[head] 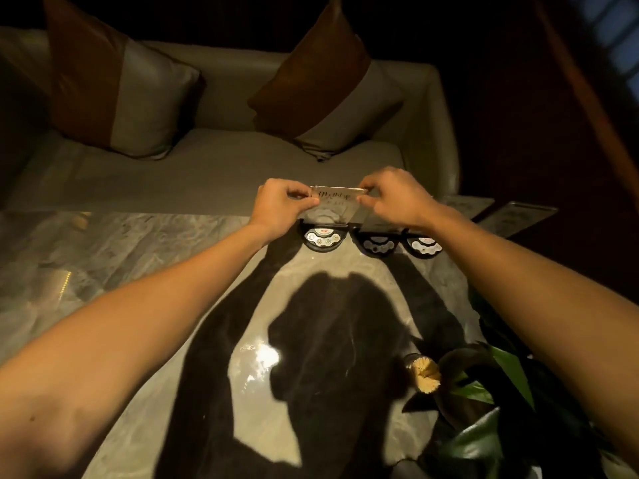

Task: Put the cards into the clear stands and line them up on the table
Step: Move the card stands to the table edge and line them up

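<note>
Left hand (pixel 281 202) in narrow pinch grip on the card (pixel 337 197), left edge; right hand (pixel 394 198) pinches its right edge. Both arms extended. Card sits upright in clear stand (pixel 323 238), directly below grips on tabletop (pixel 138 243).

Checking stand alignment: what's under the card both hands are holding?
Under the card, pinched by the left hand and right hand, sits a clear stand on a black base with round buttons. The stand's slot is hidden by the card.

Both hands (pixel 340 202) outstretched, fingertips pinched
</note>
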Demonstrator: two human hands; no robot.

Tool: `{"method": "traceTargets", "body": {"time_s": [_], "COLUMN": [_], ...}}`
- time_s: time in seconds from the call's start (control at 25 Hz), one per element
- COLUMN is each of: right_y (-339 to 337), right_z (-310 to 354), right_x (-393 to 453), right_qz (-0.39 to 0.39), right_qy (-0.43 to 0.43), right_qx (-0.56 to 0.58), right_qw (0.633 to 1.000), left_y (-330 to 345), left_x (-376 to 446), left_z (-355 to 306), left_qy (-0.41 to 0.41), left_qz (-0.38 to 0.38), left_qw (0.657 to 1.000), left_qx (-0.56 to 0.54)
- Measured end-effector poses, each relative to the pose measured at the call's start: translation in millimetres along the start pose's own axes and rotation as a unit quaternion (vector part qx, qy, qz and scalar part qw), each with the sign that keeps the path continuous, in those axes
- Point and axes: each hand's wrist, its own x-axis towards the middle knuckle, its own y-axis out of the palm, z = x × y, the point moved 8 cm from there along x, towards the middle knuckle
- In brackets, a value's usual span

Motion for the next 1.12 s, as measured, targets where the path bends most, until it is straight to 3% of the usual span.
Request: {"method": "traceTargets", "body": {"time_s": [1.12], "right_y": [17], "right_z": [-31], "right_x": [-7], "right_qz": [0.017], "right_qy": [0.041], "right_qx": [0.049], "right_qw": [0.998], "left_y": [22], "left_x": [8], "left_z": [9], "left_qy": [-0.031], "left_qz": [0.027], "left_qw": [0.999], "left_qx": [-0.001]}}
